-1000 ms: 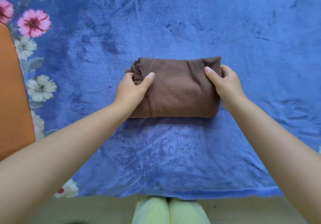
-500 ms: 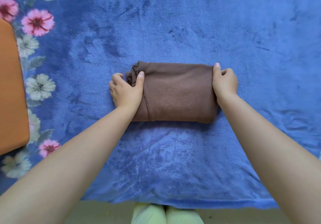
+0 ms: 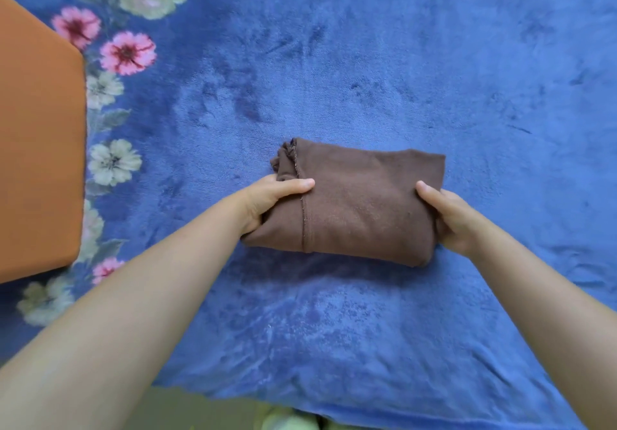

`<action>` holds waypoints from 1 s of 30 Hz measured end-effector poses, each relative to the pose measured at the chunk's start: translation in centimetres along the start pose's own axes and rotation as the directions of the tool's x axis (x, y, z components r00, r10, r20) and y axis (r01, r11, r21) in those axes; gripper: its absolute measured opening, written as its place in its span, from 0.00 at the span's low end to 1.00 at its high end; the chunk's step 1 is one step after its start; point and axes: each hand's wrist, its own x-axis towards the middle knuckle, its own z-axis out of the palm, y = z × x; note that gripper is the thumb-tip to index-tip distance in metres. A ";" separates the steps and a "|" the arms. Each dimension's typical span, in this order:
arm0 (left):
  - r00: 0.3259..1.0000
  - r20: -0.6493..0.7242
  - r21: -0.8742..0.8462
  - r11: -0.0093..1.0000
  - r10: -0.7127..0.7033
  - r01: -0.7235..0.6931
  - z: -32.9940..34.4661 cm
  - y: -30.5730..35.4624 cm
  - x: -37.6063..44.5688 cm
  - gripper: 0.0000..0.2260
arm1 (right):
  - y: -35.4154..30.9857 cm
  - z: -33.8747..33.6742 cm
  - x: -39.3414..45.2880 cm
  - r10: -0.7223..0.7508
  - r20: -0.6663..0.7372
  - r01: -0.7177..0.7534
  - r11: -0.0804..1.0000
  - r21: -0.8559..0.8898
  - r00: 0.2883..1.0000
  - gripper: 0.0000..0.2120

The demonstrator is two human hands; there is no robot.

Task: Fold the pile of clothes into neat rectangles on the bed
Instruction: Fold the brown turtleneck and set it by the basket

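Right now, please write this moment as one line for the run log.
brown garment: folded rectangle on blue blanket | left hand: grips left end | right hand: grips right end | orange cushion: at left

blue blanket [image 3: 400, 62], folded brown garment [image 3: 364, 206], orange cushion [image 3: 36, 149]

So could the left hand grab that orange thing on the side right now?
Probably not right away. The left hand is gripping one end of the folded brown garment, so it would need to let go first. After that, only bare blue blanket lies between it and the orange thing.
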 end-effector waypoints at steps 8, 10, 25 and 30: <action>1.000 0.013 -0.111 0.994 0.015 -0.013 -1.3 0.7 -5.8 0.13 | 0.8 3.5 -3.1 -0.166 0.072 0.160 0.984 0.084 0.984 0.47; 0.999 -0.010 -0.084 0.996 0.036 -0.037 -2.0 1.9 -7.2 0.13 | -0.5 4.6 -3.5 -0.205 0.085 0.199 0.977 0.073 0.975 0.47; 0.932 -0.117 -0.126 0.926 0.343 -0.356 -15.3 13.0 -23.2 0.10 | -12.3 26.1 -10.4 -0.400 0.140 0.399 0.916 0.035 0.906 0.08; 0.892 -0.173 -0.099 0.894 0.417 -0.437 -24.2 15.3 -28.8 0.07 | -13.0 37.2 -11.5 -0.427 0.198 0.428 0.903 0.035 0.883 0.10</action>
